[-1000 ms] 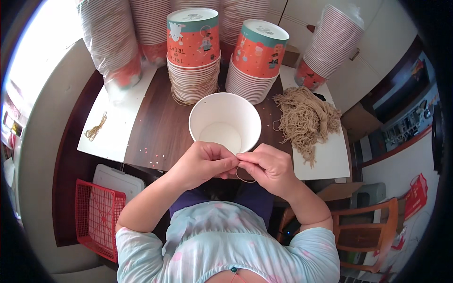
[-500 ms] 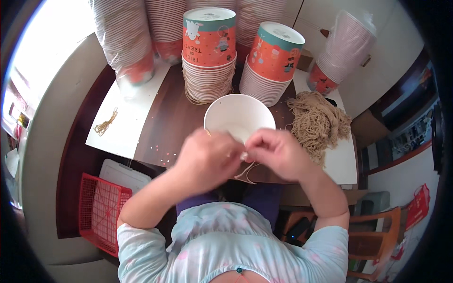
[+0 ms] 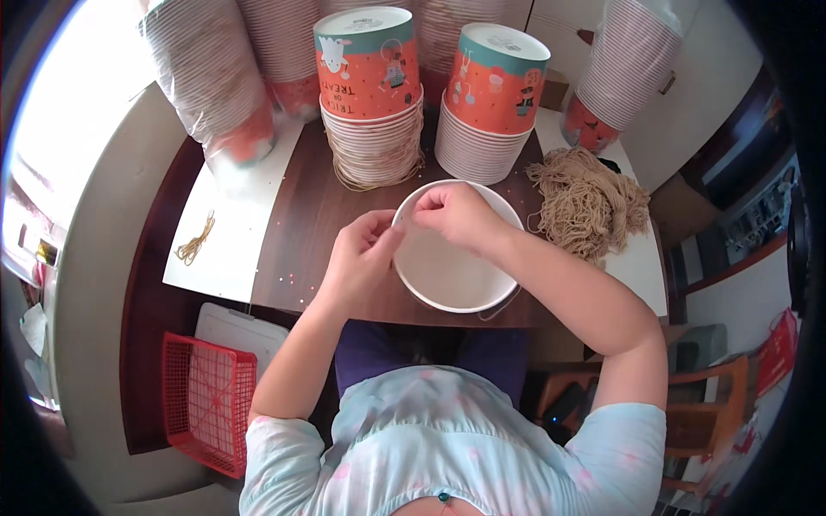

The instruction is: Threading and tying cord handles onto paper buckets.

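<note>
I see both hands at the white paper bowl on the worktop: left hand fingers curled against its near-left rim, right hand pinched together on the far rim. Whether either grip clamps cord I cannot tell. Tan cord bundle lies just right of the right hand; two upturned bowl stacks stand beyond.

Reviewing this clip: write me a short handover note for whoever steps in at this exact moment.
Left hand: fingers at the left rim of the white paper bucket, pinching there.
Right hand: over the bucket's far rim, fingertips pinched, apparently on thin string.
The bucket stands open side up at the table's near edge; a string loop hangs below its near right rim.
Done: one stack shows strings hanging.
Left: plain stack, loose string pile at right; this bucket's string looks unfinished.
</note>
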Demonstrator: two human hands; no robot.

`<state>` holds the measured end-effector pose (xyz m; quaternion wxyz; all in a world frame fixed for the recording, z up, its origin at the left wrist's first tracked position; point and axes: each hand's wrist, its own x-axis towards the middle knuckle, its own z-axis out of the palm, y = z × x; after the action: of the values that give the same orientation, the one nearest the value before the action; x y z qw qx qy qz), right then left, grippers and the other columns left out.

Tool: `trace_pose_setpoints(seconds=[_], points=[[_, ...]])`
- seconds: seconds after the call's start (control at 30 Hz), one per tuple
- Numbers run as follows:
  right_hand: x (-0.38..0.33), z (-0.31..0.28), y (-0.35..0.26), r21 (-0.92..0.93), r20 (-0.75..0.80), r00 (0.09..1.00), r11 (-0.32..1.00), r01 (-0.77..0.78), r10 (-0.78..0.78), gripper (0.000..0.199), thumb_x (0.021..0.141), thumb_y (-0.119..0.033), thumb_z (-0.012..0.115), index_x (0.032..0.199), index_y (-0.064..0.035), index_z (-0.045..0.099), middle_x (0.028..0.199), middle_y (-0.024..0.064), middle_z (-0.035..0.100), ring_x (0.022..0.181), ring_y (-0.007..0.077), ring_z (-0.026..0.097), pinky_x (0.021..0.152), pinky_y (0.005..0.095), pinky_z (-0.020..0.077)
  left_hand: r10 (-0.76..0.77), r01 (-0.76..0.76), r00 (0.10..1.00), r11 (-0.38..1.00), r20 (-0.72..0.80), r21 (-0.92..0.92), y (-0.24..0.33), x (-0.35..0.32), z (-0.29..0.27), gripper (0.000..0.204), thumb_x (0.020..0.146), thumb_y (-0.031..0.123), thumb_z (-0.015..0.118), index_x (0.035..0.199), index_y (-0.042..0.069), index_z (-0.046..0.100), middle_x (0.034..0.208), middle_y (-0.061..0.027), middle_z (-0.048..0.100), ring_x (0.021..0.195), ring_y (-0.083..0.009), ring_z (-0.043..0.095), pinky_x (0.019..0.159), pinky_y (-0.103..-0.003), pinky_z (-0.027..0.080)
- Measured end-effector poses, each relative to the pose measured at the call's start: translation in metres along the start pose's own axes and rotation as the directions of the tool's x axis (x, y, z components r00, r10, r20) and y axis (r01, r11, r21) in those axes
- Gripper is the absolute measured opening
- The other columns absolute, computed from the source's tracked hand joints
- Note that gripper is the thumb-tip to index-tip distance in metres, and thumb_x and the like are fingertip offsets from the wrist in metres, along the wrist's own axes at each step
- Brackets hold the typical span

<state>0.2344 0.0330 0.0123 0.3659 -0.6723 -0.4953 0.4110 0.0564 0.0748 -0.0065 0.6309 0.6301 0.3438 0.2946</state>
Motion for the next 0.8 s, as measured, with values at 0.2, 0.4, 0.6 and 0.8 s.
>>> trace_pose_setpoints(seconds=[0.2,0.4,0.6,0.8], points=[[-0.01,0.003,-0.003,-0.002,-0.006,0.998,0.998,0.06,-0.06,0.011,0.083,-0.012,0.064,0.078,-0.0021,0.065,0.069,-0.002,0.059,0.062,0.0052,0.051,0.053,0.0235,0.0411,0.023,-0.019,0.999,0.995,0.048,-0.093,0.0,0.006,-0.014,0.025,0.096,0.013,0.05,0.108,-0.004,0.062,0.079,-0.0014,0.062,0.062,-0.0049,0.052,0.054,-0.02,0.042],[-0.006,0.005,-0.005,-0.021,-0.036,0.997,0.998,0.061,-0.062,0.011,0.083,-0.011,0.064,0.076,-0.0022,0.064,0.068,-0.0019,0.058,0.061,0.0049,0.05,0.052,0.0235,0.0404,0.021,-0.02,0.999,0.999,0.037,-0.034,0.001,0.012,-0.008,0.022,0.097,0.014,0.052,0.108,-0.003,0.063,0.076,0.0019,0.06,0.059,-0.0023,0.048,0.052,-0.018,0.038],[-0.005,0.008,0.0,-0.031,-0.034,0.998,0.999,0.043,-0.044,0.011,0.083,-0.011,0.064,0.075,-0.0023,0.064,0.067,-0.0016,0.058,0.06,0.0049,0.05,0.052,0.0234,0.0401,0.042,-0.041,0.997,0.999,0.058,-0.028,-0.001,0.013,-0.009,0.022,0.096,0.013,0.053,0.107,-0.003,0.063,0.075,0.0016,0.06,0.06,-0.0028,0.048,0.052,-0.018,0.039],[-0.007,0.011,-0.008,-0.037,-0.068,0.997,0.999,0.039,-0.041,0.013,0.083,-0.012,0.065,0.073,-0.0024,0.064,0.066,-0.0005,0.059,0.06,0.006,0.051,0.053,0.0253,0.0421,0.05,-0.052,0.997,0.998,0.058,0.031,0.0,0.011,-0.009,0.023,0.096,0.014,0.053,0.107,-0.003,0.063,0.074,0.0016,0.059,0.06,-0.003,0.048,0.053,-0.018,0.039]])
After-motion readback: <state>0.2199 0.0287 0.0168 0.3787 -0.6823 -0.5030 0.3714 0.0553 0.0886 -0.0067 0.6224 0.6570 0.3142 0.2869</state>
